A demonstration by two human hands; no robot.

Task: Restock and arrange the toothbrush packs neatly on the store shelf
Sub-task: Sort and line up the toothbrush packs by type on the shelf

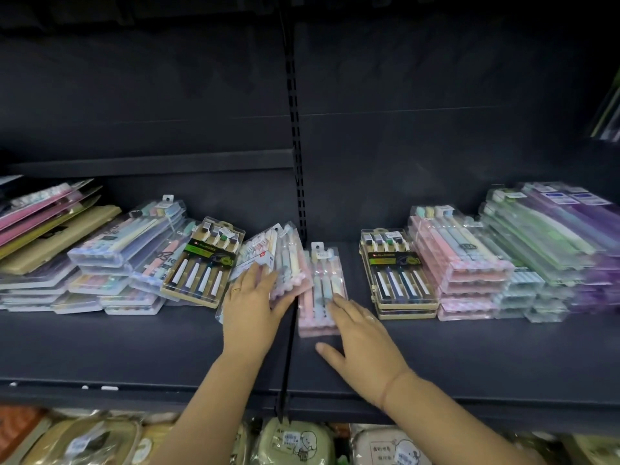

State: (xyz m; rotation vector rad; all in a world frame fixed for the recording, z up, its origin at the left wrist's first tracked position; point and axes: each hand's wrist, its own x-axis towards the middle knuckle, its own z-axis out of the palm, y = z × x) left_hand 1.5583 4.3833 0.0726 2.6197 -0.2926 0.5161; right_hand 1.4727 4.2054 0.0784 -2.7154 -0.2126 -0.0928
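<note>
A small stack of pink pastel toothbrush packs lies flat on the dark shelf, just right of the centre divider. My right hand rests on the stack's near right corner with fingers spread and straight. My left hand grips a tilted bundle of clear pastel packs from underneath, just left of the divider; the thumb side is hidden beneath the packs. A black-and-gold pack leans beside that bundle.
Neat stacks stand at the right: black-and-gold packs, pink packs, purple and green packs. Messy piles cover the shelf's left. A slotted upright splits the bay. Pouches fill the shelf below.
</note>
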